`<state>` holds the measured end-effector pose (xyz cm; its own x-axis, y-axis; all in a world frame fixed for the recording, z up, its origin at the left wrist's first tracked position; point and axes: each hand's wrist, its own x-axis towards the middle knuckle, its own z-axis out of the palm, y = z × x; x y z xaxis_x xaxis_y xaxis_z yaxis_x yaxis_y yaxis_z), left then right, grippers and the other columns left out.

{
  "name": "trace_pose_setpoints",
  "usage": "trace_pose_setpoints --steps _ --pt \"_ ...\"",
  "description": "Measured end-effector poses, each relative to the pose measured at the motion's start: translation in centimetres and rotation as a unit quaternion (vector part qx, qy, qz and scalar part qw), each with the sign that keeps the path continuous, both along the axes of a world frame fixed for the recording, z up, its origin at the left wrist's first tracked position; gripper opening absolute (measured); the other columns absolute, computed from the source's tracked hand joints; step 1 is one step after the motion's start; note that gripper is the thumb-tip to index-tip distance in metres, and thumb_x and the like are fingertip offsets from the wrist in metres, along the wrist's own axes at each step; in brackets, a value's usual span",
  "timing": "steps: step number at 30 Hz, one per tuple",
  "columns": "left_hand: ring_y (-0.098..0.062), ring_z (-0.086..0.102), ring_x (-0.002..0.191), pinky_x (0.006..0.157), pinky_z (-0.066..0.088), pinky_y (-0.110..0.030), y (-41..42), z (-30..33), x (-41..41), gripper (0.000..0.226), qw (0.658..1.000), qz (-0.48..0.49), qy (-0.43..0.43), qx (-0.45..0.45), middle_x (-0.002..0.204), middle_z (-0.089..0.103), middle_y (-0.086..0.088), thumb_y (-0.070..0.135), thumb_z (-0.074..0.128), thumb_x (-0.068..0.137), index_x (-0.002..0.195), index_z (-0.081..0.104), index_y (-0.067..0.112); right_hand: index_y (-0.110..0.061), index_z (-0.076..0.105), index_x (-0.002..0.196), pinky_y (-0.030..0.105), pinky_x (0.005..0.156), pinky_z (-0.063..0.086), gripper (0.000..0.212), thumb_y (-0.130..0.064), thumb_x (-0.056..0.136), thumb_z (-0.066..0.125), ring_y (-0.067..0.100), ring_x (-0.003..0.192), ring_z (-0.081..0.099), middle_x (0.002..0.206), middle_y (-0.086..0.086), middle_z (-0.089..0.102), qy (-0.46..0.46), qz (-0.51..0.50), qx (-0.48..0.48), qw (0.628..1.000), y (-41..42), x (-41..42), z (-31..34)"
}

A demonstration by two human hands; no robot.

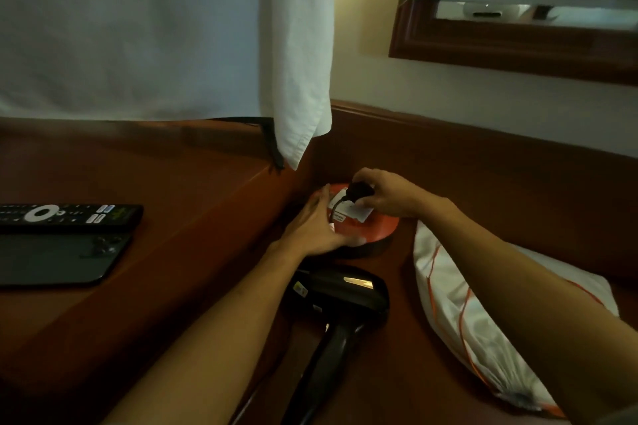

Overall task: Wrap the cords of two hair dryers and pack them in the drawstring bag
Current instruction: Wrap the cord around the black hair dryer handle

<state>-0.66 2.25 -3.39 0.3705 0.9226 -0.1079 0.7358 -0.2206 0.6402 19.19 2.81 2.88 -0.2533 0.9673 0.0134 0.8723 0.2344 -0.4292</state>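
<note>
A round orange power block (376,228) with a white label lies in the corner of the low wooden surface. My right hand (386,197) pinches a black plug (359,190) on top of it, and a short length of black cord curls down from the plug. My left hand (316,224) presses flat against the block's left side, fingers straight. A black hair dryer (340,297) lies just in front, its handle pointing toward me. The white drawstring bag (483,324) with orange cords lies at the right, partly under my right forearm. I see only one dryer.
On the raised wooden ledge at the left lie a black remote control (69,216) and a dark phone (58,260). A white cloth (297,45) hangs down above the corner. A wood-framed mirror (518,45) hangs on the wall at the upper right.
</note>
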Motion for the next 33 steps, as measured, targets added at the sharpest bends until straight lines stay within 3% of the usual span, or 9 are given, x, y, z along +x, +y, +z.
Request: trace_pose_setpoints --steps 4,8,11,15,18,20,24,28,33 --pt "-0.029 0.02 0.155 0.119 0.03 -0.058 1.1 1.8 -0.7 0.136 0.993 -0.06 0.097 -0.019 0.17 0.008 0.009 0.087 0.077 0.047 0.158 0.01 0.047 -0.019 0.053 0.13 0.029 0.086 0.051 0.045 -0.035 0.092 0.07 0.017 0.111 0.055 0.126 0.002 0.053 0.092 -0.062 0.013 0.994 -4.5 0.9 -1.5" --pt "-0.029 0.005 0.158 0.124 0.016 -0.058 -1.0 3.9 -1.7 0.14 0.986 -0.095 0.134 -0.024 0.172 0.004 0.003 0.092 0.071 0.045 0.161 0.012 0.039 -0.013 0.06 0.114 0.035 0.082 0.055 0.04 -0.042 0.088 0.073 0.017 0.097 0.061 0.108 0.0 0.062 0.113 -0.127 0.021 0.985 -8.9 2.0 -3.2" --pt "-0.031 0.022 0.154 0.121 0.03 -0.055 -4.7 4.2 -3.5 0.116 0.995 -0.071 0.073 0.003 0.169 0.021 -0.002 0.074 0.079 0.063 0.159 0.022 0.04 -0.015 0.06 0.117 0.024 0.073 0.05 0.036 -0.037 0.091 0.071 0.016 0.099 0.064 0.108 -0.004 0.065 0.11 -0.136 0.034 0.984 -11.5 2.1 -4.6" --pt "-0.022 0.041 0.142 0.111 0.041 -0.041 -10.4 3.9 -5.5 0.075 0.996 -0.024 0.037 0.072 0.155 0.044 -0.002 0.047 0.077 0.085 0.15 0.043 0.034 -0.011 0.056 0.13 0.027 0.076 0.044 0.042 -0.036 0.097 0.063 0.024 0.106 0.064 0.121 0.007 0.066 0.044 -0.144 0.007 0.988 -13.2 1.4 -6.3" --pt "-0.01 0.05 0.119 0.09 0.041 -0.025 -15.6 3.4 -5.8 0.05 0.992 0.012 0.016 0.122 0.137 0.054 0.002 0.037 0.072 0.091 0.138 0.056 0.031 -0.012 0.058 0.129 0.026 0.069 0.046 0.034 -0.033 0.102 0.054 0.019 0.091 0.066 0.109 0.005 0.07 0.038 -0.149 -0.028 0.988 -14.2 0.9 -6.7" --pt "-0.01 0.053 0.112 0.089 0.045 -0.026 -18.4 2.3 -5.8 0.041 0.992 0.022 0.023 0.124 0.129 0.056 0.004 0.038 0.07 0.093 0.131 0.06 0.029 -0.016 0.057 0.124 0.03 0.072 0.05 0.029 -0.035 0.102 0.053 0.018 0.089 0.066 0.108 0.005 0.07 0.014 -0.147 -0.028 0.989 -15.1 0.5 -6.5" --pt "-0.017 0.058 0.119 0.085 0.049 -0.031 -21.9 -0.3 -6.0 0.052 0.994 0.004 0.057 0.093 0.132 0.056 0.003 0.05 0.069 0.091 0.136 0.052 0.029 -0.021 0.053 0.131 0.049 0.093 0.049 0.039 -0.043 0.099 0.055 0.031 0.115 0.054 0.122 0.011 0.06 -0.041 -0.187 0.046 0.98 -18.8 -0.3 -6.0" --pt "-0.021 0.062 0.118 0.081 0.05 -0.032 -23.9 -1.8 -6.4 0.06 0.994 0.017 0.054 0.094 0.137 0.058 -0.002 0.054 0.064 0.093 0.142 0.043 0.028 -0.015 0.049 0.141 0.043 0.099 0.044 0.045 -0.032 0.099 0.053 0.03 0.123 0.046 0.133 0.01 0.055 -0.038 -0.182 0.104 0.977 -25.8 -1.5 -7.7" --pt "-0.023 0.063 0.116 0.088 0.05 -0.038 -25.5 -3.6 -5.8 0.066 0.986 0.053 0.061 0.144 0.133 0.059 0.001 0.064 0.059 0.091 0.143 0.039 0.03 -0.01 0.065 0.113 0.046 0.096 0.047 0.026 -0.024 0.094 0.056 0.029 0.114 0.048 0.117 0.008 0.06 -0.051 -0.18 0.21 0.96 -32.4 -1.9 -12.8"
